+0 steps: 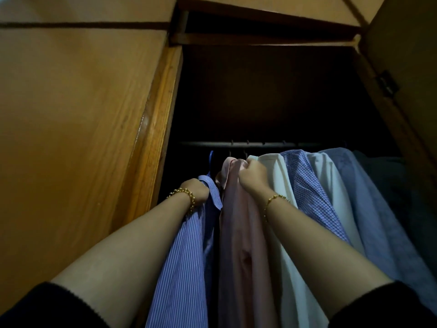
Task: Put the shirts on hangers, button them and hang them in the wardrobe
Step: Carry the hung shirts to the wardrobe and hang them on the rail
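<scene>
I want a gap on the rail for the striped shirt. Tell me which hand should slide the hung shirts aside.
Right, probably. The right hand grips the pink shirt at its top, beside the hung white shirt; the left hand is busy holding the blue striped shirt near its collar.

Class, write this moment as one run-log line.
left hand: grips blue striped shirt | right hand: grips pink shirt | rail: holds white shirt

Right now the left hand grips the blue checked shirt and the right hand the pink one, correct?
Not quite. The head view shows the left hand gripping the blue striped shirt, not the checked shirt, which hangs untouched further right. The right hand does hold the pink shirt.
</scene>
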